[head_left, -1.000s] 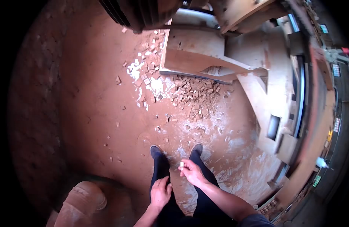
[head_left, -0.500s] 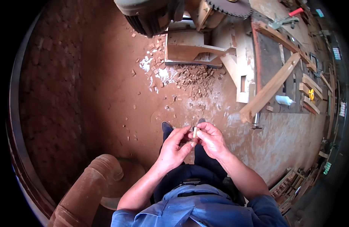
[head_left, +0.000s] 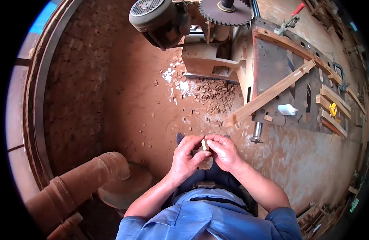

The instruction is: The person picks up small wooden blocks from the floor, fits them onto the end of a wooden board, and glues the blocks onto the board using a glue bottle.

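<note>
Left hand (head_left: 185,159) has joined right hand (head_left: 227,154) just below frame centre; both hands' fingers clamped on wood piece (head_left: 205,145).

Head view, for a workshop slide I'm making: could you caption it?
Left hand and right hand hold a small pale block above a floor strewn with little pieces.

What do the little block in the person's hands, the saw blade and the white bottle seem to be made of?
Small block: probably bare wood, pale with no gloss showing.
Circular saw blade: likely metal, dark and dull, thin with a toothed rim.
White bottle: probably plastic, smooth and opaque, with a narrow nozzle.
</note>
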Available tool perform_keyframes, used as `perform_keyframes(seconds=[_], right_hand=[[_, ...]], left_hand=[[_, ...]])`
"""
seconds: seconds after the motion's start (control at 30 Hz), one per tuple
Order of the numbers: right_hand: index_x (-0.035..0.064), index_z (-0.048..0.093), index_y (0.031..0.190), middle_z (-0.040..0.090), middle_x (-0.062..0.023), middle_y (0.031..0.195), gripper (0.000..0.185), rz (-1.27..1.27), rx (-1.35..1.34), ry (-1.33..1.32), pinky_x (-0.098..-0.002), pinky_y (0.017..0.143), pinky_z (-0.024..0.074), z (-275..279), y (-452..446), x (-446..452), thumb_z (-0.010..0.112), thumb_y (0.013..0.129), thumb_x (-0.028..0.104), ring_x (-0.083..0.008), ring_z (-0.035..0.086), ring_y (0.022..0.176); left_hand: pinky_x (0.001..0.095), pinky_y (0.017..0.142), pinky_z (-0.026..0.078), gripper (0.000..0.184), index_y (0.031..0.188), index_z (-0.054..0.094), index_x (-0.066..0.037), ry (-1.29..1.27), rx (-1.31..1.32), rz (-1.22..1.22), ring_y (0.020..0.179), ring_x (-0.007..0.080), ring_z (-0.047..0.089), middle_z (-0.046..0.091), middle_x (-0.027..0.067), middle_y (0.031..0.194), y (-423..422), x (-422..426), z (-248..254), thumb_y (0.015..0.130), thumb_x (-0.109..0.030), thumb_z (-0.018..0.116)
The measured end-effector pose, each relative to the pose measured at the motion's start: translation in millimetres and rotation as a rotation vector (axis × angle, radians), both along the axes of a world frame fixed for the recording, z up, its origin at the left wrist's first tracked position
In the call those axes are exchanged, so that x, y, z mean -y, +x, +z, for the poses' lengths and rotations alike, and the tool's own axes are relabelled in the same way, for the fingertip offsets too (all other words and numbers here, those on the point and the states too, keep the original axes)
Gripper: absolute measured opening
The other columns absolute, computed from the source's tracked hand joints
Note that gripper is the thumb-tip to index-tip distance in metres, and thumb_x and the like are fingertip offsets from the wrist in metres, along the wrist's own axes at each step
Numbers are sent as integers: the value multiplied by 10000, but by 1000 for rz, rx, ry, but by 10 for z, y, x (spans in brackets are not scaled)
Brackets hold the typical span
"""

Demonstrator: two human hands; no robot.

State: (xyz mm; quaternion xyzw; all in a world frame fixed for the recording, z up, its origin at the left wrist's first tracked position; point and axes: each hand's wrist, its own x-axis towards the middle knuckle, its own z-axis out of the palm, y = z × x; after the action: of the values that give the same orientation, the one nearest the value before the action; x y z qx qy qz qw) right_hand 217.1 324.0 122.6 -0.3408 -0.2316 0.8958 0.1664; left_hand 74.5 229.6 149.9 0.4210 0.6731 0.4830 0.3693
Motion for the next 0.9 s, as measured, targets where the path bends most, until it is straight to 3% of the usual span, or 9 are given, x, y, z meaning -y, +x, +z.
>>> perform_keyframes(seconds=[0.2, 0.47, 0.57, 0.67, 0.8, 0.9], right_hand=[[40, 639, 1136, 667, -32, 869, 195, 145, -100, -228, -283, 606, 558, 228, 494, -350, 550, 1041, 184, -137, 647, 683], [88, 647, 1072, 655, 10, 808, 177, 280, -83, -203, -264, 567, 555, 244, 863, -625, 528, 1054, 217, -97, 638, 663], [90, 656, 1058, 652, 9, 796, 192, 313, -17, -126, -272, 568, 557, 266, 880, -677, 533, 1053, 238, -103, 640, 661], [86, 668, 1045, 660, 3, 802, 222, 345, -24, -119, -282, 572, 561, 173, 916, -730, 538, 1052, 267, -109, 642, 658], [71, 673, 1035, 686, -14, 840, 249, 313, 33, -135, -289, 578, 565, 244, 923, -832, 541, 1049, 282, -112, 642, 650], [65, 676, 1022, 685, -15, 838, 244, 334, 98, -38, -286, 575, 560, 226, 877, -888, 552, 1045, 273, -113, 639, 643]], left_hand=[[348, 811, 555, 464, 1168, 660, -30, -52, -37, 111, 922, 243, 658, 647, 115, 1024, 590, -166, 151, 751, -105, 851], [332, 778, 552, 428, 1146, 687, -35, -59, -139, 217, 879, 226, 655, 653, 113, 1061, 1127, -385, 351, 764, -138, 849], [344, 732, 555, 373, 1089, 693, -35, -79, -184, 267, 811, 230, 667, 673, 110, 988, 1170, -406, 309, 772, -155, 848], [368, 657, 543, 337, 1019, 690, -40, -188, -57, 298, 714, 259, 670, 676, 113, 854, 1164, -442, 240, 787, -225, 850], [393, 585, 512, 338, 894, 691, -34, -210, -332, 218, 665, 312, 658, 651, 143, 764, 1050, -527, 152, 809, -329, 830], [372, 580, 508, 268, 897, 707, -30, -194, -311, 159, 651, 254, 653, 654, 131, 757, 1002, -562, 161, 883, -290, 770]])
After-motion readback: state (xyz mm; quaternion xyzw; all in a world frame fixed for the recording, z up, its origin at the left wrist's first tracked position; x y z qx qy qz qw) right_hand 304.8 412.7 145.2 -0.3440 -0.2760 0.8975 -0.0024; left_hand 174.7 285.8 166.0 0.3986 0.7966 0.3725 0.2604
